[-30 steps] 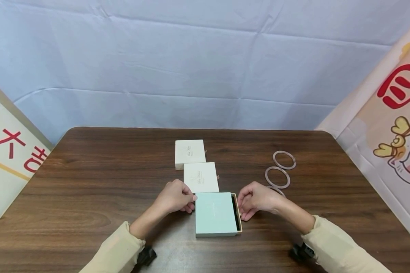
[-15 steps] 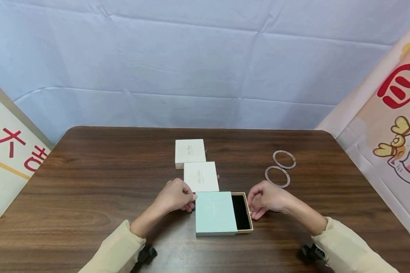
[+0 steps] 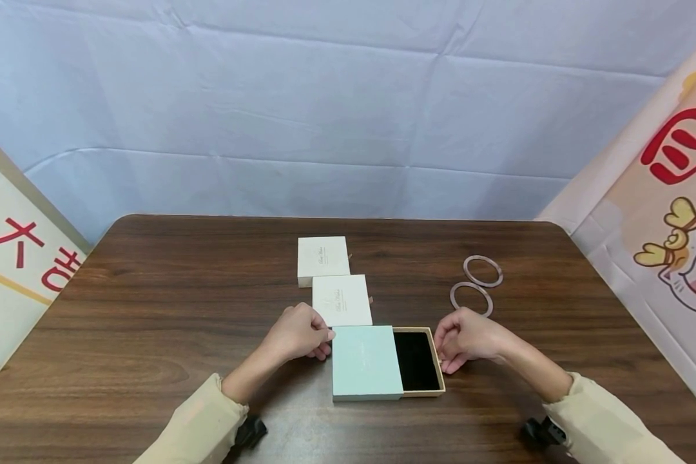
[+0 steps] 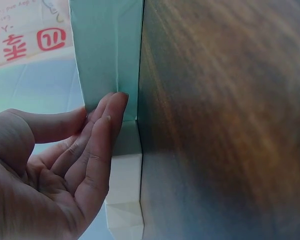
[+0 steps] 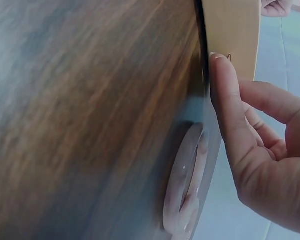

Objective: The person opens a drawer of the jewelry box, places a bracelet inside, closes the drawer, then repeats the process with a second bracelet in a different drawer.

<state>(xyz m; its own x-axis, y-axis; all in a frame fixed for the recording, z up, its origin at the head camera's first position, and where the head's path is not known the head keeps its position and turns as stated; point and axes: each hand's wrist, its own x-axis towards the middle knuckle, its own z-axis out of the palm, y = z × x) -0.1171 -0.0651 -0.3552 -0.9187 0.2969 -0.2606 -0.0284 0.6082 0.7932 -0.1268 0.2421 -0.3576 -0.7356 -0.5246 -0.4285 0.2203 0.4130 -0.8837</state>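
Note:
A mint-green drawer box (image 3: 365,361) lies flat near the front middle of the table, its tan, black-lined drawer (image 3: 419,362) slid partway out to the right. My left hand (image 3: 301,334) holds the sleeve at its left end; in the left wrist view, thumb (image 4: 65,125) and fingertips (image 4: 117,102) meet at the corner. At the drawer's right end my right hand (image 3: 470,336) pinches the small pull tab, largely hidden by the fingers. In the right wrist view, a fingertip (image 5: 220,65) lies against the drawer's tan end wall (image 5: 232,30). Only black lining shows in the drawer.
Two white boxes with printed lids stand behind the mint one, a nearer white box (image 3: 342,301) and a farther white box (image 3: 323,259). Pale lilac bangles, a far bangle (image 3: 500,274) and a nearer bangle (image 3: 454,295), lie beyond my right hand. A pale cloth (image 3: 348,109) hangs behind the table.
The drawer has slid farther right out of the sleeve, with my right hand moving along. The sleeve and left hand stay put. A third bangle is now hidden behind the right hand.

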